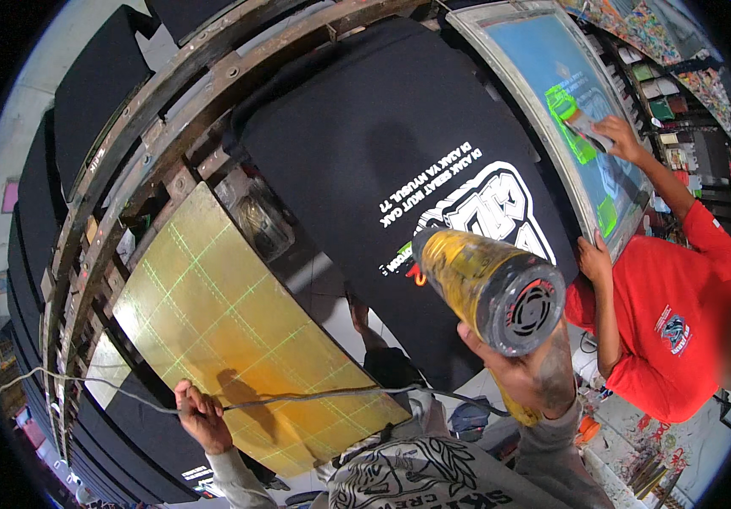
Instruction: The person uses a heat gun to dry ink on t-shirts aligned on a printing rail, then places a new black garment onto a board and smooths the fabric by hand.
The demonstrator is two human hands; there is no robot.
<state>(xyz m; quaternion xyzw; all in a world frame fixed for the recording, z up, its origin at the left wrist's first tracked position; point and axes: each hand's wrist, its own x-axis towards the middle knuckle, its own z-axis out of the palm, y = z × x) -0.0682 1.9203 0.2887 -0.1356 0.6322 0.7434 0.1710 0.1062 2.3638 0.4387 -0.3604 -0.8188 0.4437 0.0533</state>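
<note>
Scuffed heat gun (486,284), probably plastic

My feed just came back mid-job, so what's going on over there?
The right hand holds what looks like a yellow-and-black heat gun over printed black fabric. The left hand grips a grey cord above a golden board. A co-worker in red holds a scraper at a green-smeared blue screen.

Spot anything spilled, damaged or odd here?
Red spatters mark the pale floor at lower right, like spilled ink. Dark grime also streaks the yellow tool in the right hand, so it looks well used. Nothing looks clearly broken.
</note>
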